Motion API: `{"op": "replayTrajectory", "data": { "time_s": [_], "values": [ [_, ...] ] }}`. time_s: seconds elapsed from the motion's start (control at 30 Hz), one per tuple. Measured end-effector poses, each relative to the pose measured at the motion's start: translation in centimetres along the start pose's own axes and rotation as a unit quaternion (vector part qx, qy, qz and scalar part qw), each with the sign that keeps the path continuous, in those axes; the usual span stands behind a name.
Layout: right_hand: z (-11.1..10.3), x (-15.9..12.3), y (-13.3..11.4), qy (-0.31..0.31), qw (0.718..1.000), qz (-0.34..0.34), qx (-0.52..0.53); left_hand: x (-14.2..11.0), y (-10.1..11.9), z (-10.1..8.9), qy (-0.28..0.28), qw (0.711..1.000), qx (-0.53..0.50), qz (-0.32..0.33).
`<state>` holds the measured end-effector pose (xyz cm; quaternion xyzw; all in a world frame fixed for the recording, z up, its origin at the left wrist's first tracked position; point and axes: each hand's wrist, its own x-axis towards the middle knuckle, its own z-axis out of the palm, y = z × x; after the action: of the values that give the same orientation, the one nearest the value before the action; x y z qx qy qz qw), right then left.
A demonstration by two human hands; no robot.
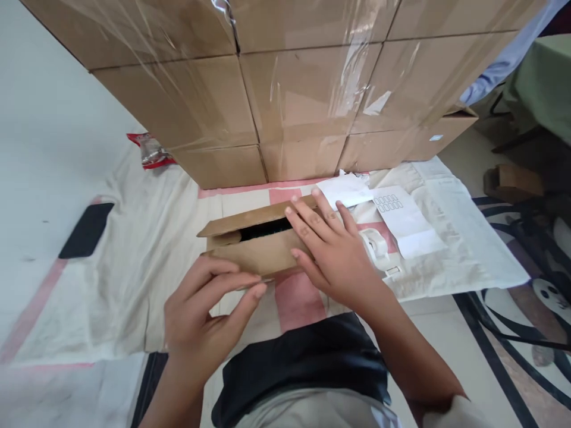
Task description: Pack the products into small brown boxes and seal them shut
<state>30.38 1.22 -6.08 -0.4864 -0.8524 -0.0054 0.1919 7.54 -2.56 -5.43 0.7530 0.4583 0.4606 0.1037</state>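
On the floor cloth [134, 267], small carton [256, 241] half-closed: right hand [332, 249] spread flat on top, left hand [209, 309] pinching front flap; dark contents visible, sealing not done.

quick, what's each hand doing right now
Left hand: pinching the near edge of the box.
Right hand: open, flat on the box top.
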Motion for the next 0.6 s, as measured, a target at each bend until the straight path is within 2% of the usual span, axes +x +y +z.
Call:
{"op": "replayTrajectory", "data": {
  "time_s": [0.2, 0.3, 0.4, 0.6],
  "values": [
    [1.1, -0.7, 0.1, -0.020, 0.999, 0.031, 0.011, 4.4, -2.2, -0.2, -0.165, 0.983, 0.011, -0.081],
    [1.0, -0.7, 0.1, -0.021, 0.999, 0.031, 0.021, 5.8, -3.7, 0.3, -0.208, 0.973, 0.042, -0.085],
    [1.0, -0.5, 0.1, -0.017, 0.999, 0.037, 0.035, 6.2, -4.7, 0.7, -0.222, 0.971, 0.049, -0.079],
    [1.1, -0.4, 0.1, -0.008, 0.997, 0.041, 0.058, 5.6, -4.7, 0.9, -0.179, 0.975, 0.105, -0.082]
  ]
}}
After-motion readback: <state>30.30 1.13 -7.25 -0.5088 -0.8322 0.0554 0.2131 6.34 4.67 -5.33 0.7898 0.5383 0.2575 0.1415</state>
